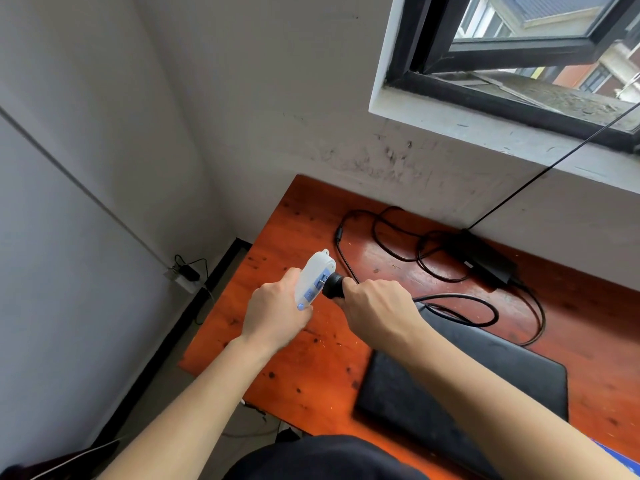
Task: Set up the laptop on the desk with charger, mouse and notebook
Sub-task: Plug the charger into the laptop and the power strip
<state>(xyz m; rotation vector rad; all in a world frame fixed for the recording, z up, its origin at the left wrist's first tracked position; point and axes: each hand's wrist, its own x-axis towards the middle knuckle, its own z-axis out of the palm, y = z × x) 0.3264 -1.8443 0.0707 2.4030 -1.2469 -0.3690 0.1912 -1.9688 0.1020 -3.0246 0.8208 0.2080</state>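
Over desk, left hand grip clasping power strip tilted up-right, right hand grip holding plug facing it

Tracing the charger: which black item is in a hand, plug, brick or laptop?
The round plug, gripped by the right hand against the white power strip; the brick and the closed laptop lie on the desk, unheld.

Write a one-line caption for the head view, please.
Left hand holds a power strip while right hand holds the plug at its socket, over the desk.
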